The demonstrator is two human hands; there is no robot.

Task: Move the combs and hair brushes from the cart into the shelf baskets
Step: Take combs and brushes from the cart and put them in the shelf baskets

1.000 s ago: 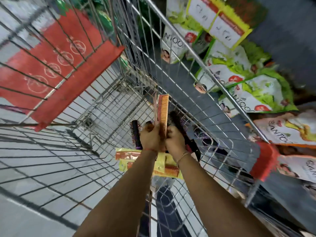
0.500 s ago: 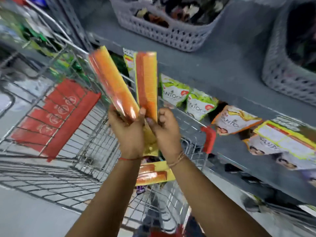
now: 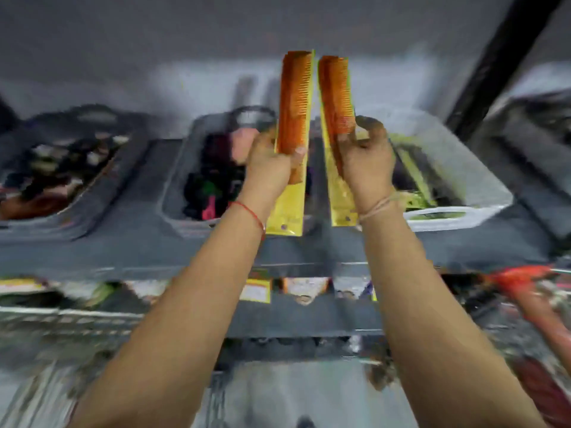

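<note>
Two orange combs in yellow packets are held upright, side by side, above the shelf. My left hand (image 3: pixel 272 162) grips the left comb (image 3: pixel 293 100); my right hand (image 3: pixel 367 168) grips the right comb (image 3: pixel 335 94). Both combs hang over the gap between the middle basket (image 3: pixel 176 193), which holds dark brushes and pink items, and the right basket (image 3: pixel 482 196), which holds yellow-green packets. The picture is blurred by motion. The red cart handle (image 3: pixel 525 291) shows at the lower right.
A third grey basket (image 3: pixel 92 211) with dark items stands at the left on the grey shelf (image 3: pixel 139 254). Packets hang on the shelf below. A black upright post (image 3: pixel 491 63) rises at the right. The wire cart is a blur at the bottom.
Both hands have lifted the two combs out of the cart and up to the shelf baskets. The combs now stand parallel. The view has swung from the cart to the shelf.
</note>
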